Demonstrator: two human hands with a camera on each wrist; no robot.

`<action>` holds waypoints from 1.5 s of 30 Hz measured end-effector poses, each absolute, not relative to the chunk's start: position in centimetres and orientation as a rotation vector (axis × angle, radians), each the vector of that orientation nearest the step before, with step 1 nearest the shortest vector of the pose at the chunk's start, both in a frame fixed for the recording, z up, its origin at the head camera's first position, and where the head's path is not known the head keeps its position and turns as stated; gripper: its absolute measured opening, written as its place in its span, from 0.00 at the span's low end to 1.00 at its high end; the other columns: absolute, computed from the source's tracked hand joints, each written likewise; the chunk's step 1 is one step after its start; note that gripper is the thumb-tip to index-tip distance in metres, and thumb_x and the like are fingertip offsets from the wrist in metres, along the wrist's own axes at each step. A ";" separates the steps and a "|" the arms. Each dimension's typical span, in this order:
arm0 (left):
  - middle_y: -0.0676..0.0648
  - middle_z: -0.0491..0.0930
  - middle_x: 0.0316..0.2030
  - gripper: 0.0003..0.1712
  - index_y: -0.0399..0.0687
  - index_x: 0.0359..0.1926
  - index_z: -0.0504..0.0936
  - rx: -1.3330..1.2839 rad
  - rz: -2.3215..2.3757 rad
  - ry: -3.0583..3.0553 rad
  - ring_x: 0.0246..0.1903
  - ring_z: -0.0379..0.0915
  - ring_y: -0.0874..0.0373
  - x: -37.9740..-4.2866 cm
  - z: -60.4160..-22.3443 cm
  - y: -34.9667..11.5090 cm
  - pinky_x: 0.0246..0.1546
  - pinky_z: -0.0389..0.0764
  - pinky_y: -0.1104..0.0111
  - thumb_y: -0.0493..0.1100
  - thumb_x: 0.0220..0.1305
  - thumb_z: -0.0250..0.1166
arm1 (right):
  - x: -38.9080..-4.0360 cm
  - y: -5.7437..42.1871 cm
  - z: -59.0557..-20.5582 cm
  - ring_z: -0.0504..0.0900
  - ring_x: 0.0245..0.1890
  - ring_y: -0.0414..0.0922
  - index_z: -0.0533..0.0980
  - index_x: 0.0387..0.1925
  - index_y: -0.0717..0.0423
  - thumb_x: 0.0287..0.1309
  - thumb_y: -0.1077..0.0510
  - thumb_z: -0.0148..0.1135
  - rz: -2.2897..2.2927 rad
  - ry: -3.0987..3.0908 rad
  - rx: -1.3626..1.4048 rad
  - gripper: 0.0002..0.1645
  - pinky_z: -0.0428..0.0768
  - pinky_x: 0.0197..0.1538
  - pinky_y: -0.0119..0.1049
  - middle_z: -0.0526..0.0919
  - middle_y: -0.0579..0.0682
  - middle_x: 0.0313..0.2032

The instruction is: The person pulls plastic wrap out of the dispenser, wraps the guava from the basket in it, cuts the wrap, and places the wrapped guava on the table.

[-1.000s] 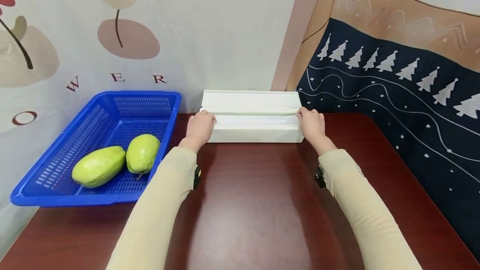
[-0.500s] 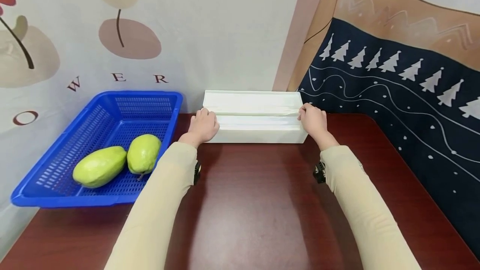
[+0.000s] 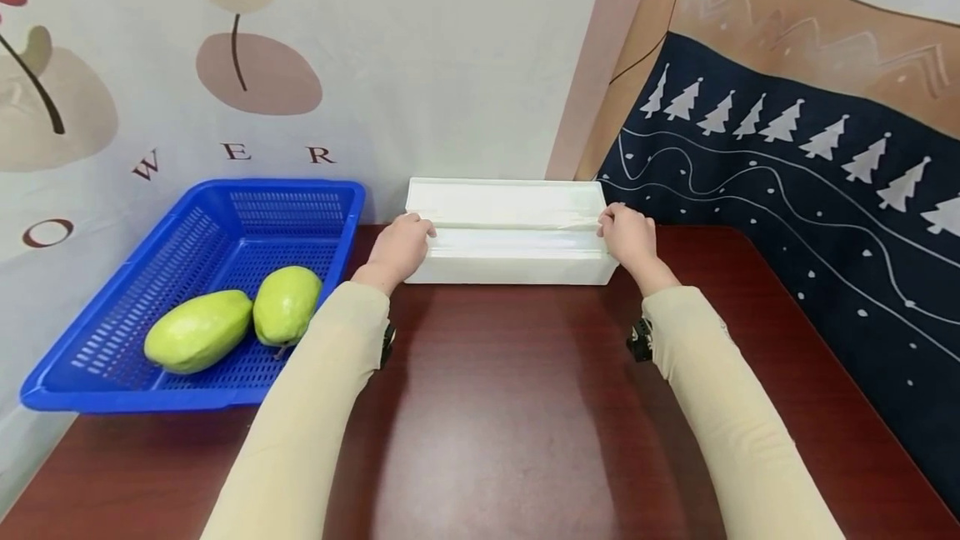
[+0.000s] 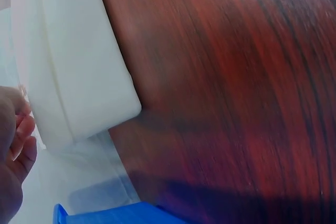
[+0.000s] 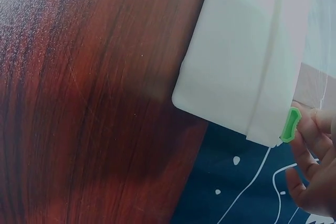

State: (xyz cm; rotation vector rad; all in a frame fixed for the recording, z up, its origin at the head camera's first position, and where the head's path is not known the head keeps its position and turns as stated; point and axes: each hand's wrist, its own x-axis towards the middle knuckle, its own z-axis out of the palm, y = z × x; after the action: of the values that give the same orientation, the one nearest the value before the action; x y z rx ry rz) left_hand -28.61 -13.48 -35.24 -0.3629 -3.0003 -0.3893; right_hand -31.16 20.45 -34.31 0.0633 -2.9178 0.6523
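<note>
Left hand (image 3: pixel 401 247) and right hand (image 3: pixel 628 238) gripping the two ends of the white box (image 3: pixel 512 255), fingers curled at its top edge. Box at the table's (image 3: pixel 510 407) far edge against the wall. Hardly shifted in the last second: hands a touch further over the ends, box unmoved. Green tab (image 5: pixel 289 125) at right fingertips. Blue basket (image 3: pixel 112 390) with two green fruits (image 3: pixel 198 330) left, well apart; nothing in between.

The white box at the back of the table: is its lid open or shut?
Open. The white box has its lid raised against the wall, while the left hand and right hand grip its ends.
</note>
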 end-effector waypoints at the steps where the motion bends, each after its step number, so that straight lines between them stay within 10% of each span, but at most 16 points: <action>1: 0.38 0.77 0.47 0.15 0.39 0.49 0.80 -0.371 -0.370 -2.990 0.50 0.72 0.44 -28.6 -35.2 -13.6 0.52 0.75 0.56 0.32 0.63 0.52 | -31.2 20.4 -34.3 0.77 0.43 0.57 0.73 0.41 0.63 0.69 0.59 0.41 0.670 -2.912 0.062 0.15 0.64 0.54 0.51 0.84 0.58 0.38; 9: 0.41 0.78 0.40 0.12 0.44 0.44 0.83 -0.295 -0.250 -2.866 0.44 0.72 0.46 -28.6 -35.2 -13.5 0.49 0.73 0.55 0.41 0.66 0.56 | -31.3 20.5 -33.9 0.77 0.44 0.54 0.75 0.43 0.64 0.68 0.56 0.42 0.993 -2.894 -0.058 0.18 0.71 0.47 0.41 0.83 0.61 0.44; 19: 0.40 0.84 0.43 0.14 0.43 0.44 0.83 -0.052 -0.672 -2.870 0.39 0.79 0.46 -29.2 -35.3 -13.2 0.42 0.79 0.56 0.44 0.67 0.54 | -32.0 20.4 -33.6 0.77 0.21 0.33 0.78 0.43 0.64 0.63 0.54 0.54 1.306 -2.793 -0.298 0.17 0.72 0.31 0.25 0.84 0.61 0.43; 34: 0.40 0.84 0.43 0.15 0.39 0.43 0.84 0.736 -1.704 -2.447 0.15 0.71 0.73 -29.9 -34.2 -12.0 0.33 0.79 0.77 0.38 0.54 0.64 | -32.6 19.6 -33.5 0.75 0.15 0.30 0.77 0.46 0.66 0.54 0.64 0.60 1.716 -2.524 -0.559 0.17 0.75 0.26 0.21 0.74 0.38 0.15; 45: 0.41 0.79 0.53 0.24 0.34 0.53 0.78 0.953 -2.366 -1.724 0.34 0.81 0.60 -30.3 -33.5 -11.7 0.42 0.80 0.73 0.25 0.52 0.64 | -33.0 20.0 -33.1 0.79 0.15 0.34 0.73 0.57 0.63 0.54 0.71 0.58 2.312 -2.012 -0.839 0.26 0.79 0.25 0.24 0.78 0.43 0.14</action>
State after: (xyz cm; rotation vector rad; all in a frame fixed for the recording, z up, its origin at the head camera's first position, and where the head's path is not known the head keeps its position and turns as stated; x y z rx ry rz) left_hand -30.26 -11.68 -33.50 0.9527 -1.7244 -2.3657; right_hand -32.98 19.96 -33.12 -0.8392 -2.0116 2.3122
